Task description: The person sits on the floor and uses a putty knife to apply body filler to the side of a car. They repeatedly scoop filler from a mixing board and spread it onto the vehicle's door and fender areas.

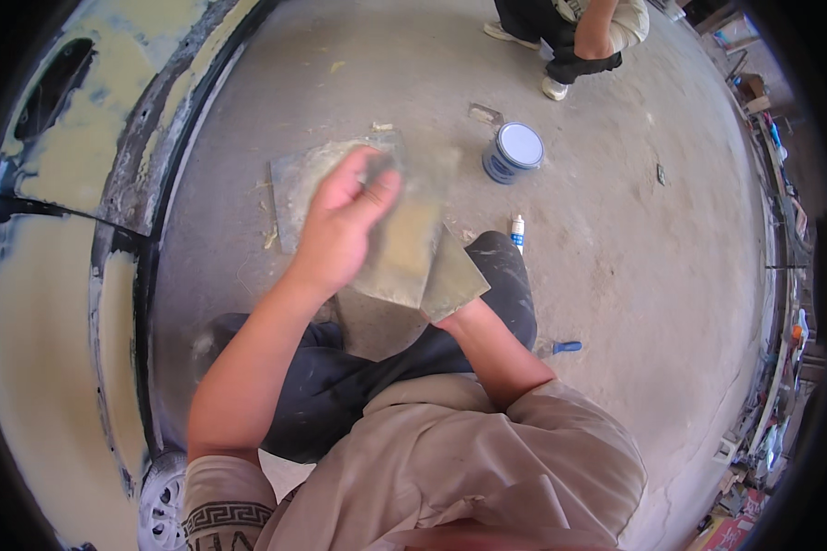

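My left hand point(340, 216) is closed, thumb on top, around the upper end of a flat rectangular putty spreader point(404, 253). The spreader is smeared by motion, and a yellowish patch of putty shows on its face. Partly beneath it is a second flat spreader point(459, 275), which my right hand point(452, 317) grips from below. Most of the right hand's fingers are hidden behind that blade. The two blades overlap above my lap; whether they touch I cannot tell.
A putty-smeared board point(289, 197) lies ahead. Beyond are a blue can point(513, 153) and a flat scraper point(485, 114). A white tube point(517, 231) and blue-handled putty knife point(566, 347) lie rightward. Filler-patched car panels point(46, 303) stand left; another person point(579, 41) is at the top.
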Available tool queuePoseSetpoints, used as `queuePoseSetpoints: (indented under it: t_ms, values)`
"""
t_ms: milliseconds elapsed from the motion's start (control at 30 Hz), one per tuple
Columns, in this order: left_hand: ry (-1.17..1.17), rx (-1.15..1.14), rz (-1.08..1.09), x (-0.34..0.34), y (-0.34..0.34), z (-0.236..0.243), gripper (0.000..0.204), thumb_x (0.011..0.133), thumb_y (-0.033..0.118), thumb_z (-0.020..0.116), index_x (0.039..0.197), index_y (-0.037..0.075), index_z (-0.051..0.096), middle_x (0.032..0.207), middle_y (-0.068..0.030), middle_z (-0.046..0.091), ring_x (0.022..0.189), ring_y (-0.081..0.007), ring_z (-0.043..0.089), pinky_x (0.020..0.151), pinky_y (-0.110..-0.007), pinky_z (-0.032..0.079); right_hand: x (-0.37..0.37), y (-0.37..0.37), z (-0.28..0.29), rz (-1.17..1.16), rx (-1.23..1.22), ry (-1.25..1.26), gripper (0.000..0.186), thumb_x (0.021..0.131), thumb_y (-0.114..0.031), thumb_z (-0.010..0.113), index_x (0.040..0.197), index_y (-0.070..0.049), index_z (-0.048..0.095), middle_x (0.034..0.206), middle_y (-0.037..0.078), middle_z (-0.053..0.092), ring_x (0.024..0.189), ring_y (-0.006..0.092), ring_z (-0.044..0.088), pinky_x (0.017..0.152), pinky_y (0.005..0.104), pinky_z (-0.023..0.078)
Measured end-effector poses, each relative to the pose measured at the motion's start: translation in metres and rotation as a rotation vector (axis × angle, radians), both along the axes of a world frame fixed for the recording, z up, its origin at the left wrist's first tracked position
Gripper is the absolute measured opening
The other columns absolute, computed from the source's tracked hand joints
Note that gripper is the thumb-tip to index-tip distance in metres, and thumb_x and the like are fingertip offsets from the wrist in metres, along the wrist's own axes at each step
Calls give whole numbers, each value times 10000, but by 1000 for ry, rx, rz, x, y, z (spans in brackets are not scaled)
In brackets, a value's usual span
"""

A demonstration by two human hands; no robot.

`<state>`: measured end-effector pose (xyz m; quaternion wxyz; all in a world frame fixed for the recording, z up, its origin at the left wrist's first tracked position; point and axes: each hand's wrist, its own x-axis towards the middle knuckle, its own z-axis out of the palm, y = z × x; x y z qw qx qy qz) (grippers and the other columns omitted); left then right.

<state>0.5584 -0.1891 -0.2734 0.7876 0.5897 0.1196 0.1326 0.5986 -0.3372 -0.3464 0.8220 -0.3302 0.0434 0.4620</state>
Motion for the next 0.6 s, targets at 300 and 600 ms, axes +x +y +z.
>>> queuePoseSetpoints:
  t_ms: [300, 600]
  values:
    - [-26, -68, 26, -6, -9, 3, 202, 1038, 231, 565, 1160, 71, 569, 1056, -18, 654, 944, -79, 595, 838, -255, 481, 47, -25, 6, 83, 75, 135, 387, 1025, -343, 485, 1351, -136, 508, 1102, 50, 620, 809, 174, 591, 535, 302, 477]
    - [80, -389, 31, -16, -47, 1, 209, 1026, 222, 601, 1139, 59, 537, 1020, -17, 616, 928, -79, 564, 825, -247, 468, 94, -11, 34, -118, 261, -194, 536, 1049, -411, 394, 1372, 12, 461, 933, 76, 524, 636, 155, 432, 477, 274, 361]
